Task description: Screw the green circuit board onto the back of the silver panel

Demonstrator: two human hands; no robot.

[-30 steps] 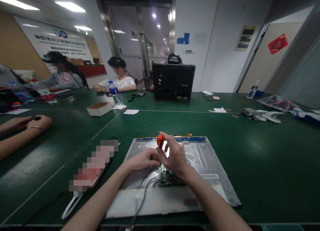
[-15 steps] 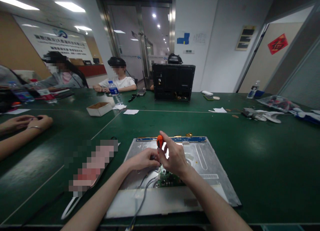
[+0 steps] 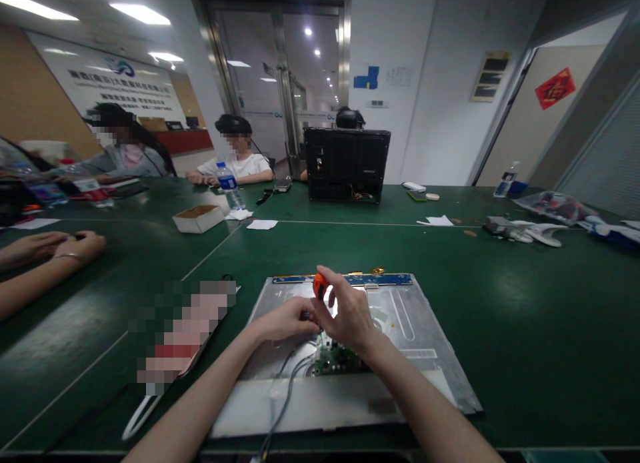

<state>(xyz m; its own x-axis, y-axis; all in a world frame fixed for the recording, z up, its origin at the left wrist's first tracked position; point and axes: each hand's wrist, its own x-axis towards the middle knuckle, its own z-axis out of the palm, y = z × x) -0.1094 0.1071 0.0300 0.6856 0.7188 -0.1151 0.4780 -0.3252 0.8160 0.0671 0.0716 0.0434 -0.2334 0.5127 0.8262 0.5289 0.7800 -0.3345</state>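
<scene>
A grey metal display panel [image 3: 410, 329] lies back-up on the green table in front of me. A small green circuit board [image 3: 334, 359] sits on it near its middle, with grey cables [image 3: 285, 403] running off toward me. My right hand [image 3: 350, 316] grips an orange-handled screwdriver [image 3: 319, 284] held upright over the board. My left hand [image 3: 286, 320] pinches the screwdriver's lower shaft just left of the right hand. The tip is hidden by my fingers.
A black monitor back [image 3: 347, 164] stands at the far side. A cardboard box [image 3: 199, 218], a water bottle [image 3: 229, 183] and paper slips lie at the left middle. Another person's hands [image 3: 55, 246] rest at the left edge. Packaging [image 3: 555, 209] lies at the right.
The screwdriver handle has dipped slightly and my right fingers have shifted around it. My left hand has stayed put.
</scene>
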